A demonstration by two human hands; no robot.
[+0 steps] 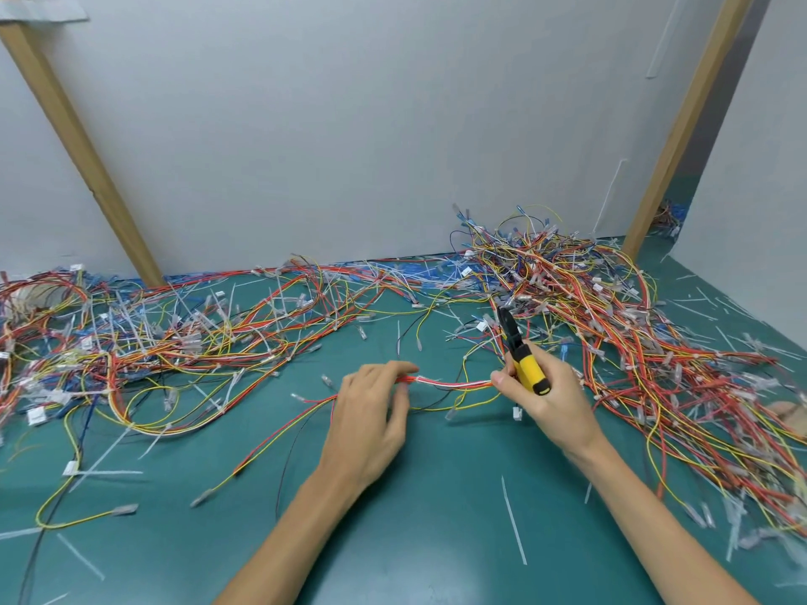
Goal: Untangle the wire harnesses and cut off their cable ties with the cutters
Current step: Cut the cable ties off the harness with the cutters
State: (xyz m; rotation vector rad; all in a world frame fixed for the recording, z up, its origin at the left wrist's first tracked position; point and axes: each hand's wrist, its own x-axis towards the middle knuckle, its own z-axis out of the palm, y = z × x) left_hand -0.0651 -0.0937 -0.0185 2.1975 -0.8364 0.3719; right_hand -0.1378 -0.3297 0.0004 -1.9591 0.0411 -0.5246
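A thin bundle of red and white wires (454, 383) stretches between my two hands over the green mat. My left hand (375, 412) pinches its left end with fingers and thumb. My right hand (546, 395) pinches the right end and also grips the yellow-handled cutters (522, 351), whose black jaws point up and away. Loose red, yellow and black strands trail from under my left hand toward the front left.
A large tangled pile of wire harnesses (611, 316) fills the right side, and another spread (131, 342) covers the left and back. Cut white cable ties (513, 521) lie scattered on the green mat (415, 539). Two wooden posts (78, 137) lean against the grey wall.
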